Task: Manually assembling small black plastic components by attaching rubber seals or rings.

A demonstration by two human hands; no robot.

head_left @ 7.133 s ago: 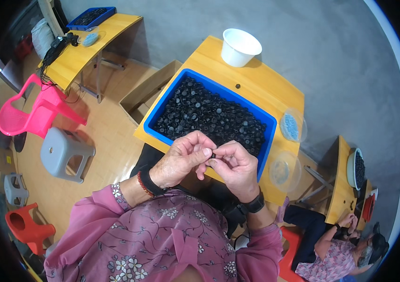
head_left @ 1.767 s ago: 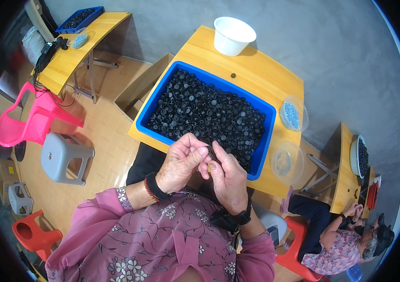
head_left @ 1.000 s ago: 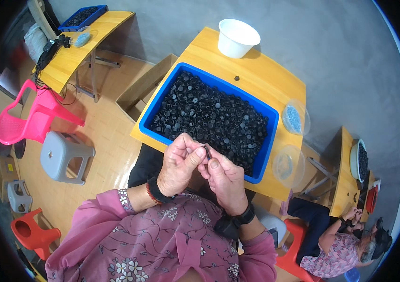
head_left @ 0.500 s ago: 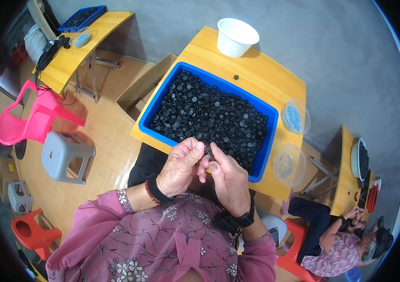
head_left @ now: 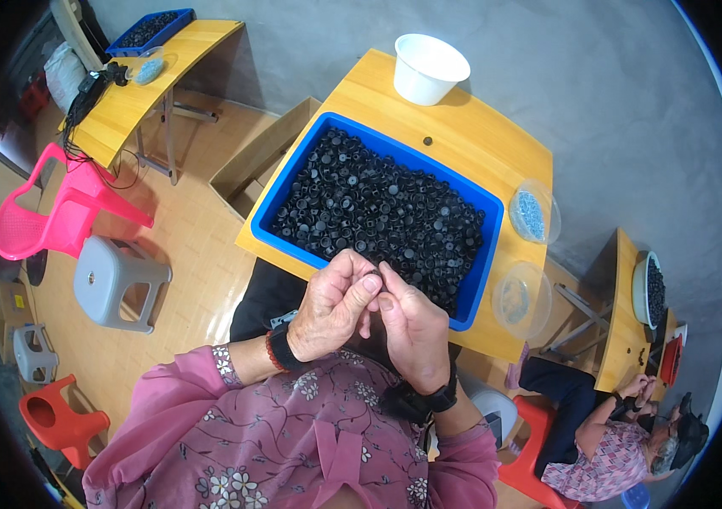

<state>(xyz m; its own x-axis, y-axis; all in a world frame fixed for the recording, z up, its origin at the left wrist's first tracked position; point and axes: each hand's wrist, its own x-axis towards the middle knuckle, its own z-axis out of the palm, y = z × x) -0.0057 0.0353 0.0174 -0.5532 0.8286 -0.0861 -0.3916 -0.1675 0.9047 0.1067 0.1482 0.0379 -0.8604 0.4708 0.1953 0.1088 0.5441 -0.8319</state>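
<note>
Over the near edge of the blue tray (head_left: 492, 246), my left hand (head_left: 327, 307) and my right hand (head_left: 419, 335) meet fingertip to fingertip. Both are closed in a pinch around a small dark piece, mostly hidden by the fingers, so its kind cannot be made out. Small round black plastic caps (head_left: 361, 199) fill the tray. One loose cap (head_left: 428, 141) lies on the yellow table (head_left: 497, 140) beyond it. To the right are a clear dish of small light-blue pieces (head_left: 529, 216) and another clear round dish (head_left: 524, 299), whose contents are hard to tell.
A white tub (head_left: 430, 75) stands at the table's far edge. At lower right a seated person (head_left: 603, 454) works at another table. A pink chair (head_left: 72, 208), grey stool (head_left: 119, 284) and cardboard box (head_left: 251, 165) are to the left.
My left thumb and fingers have shifted slightly right, closer to the right fingertips, covering more of the small piece. The tray and dishes stay where they were.
</note>
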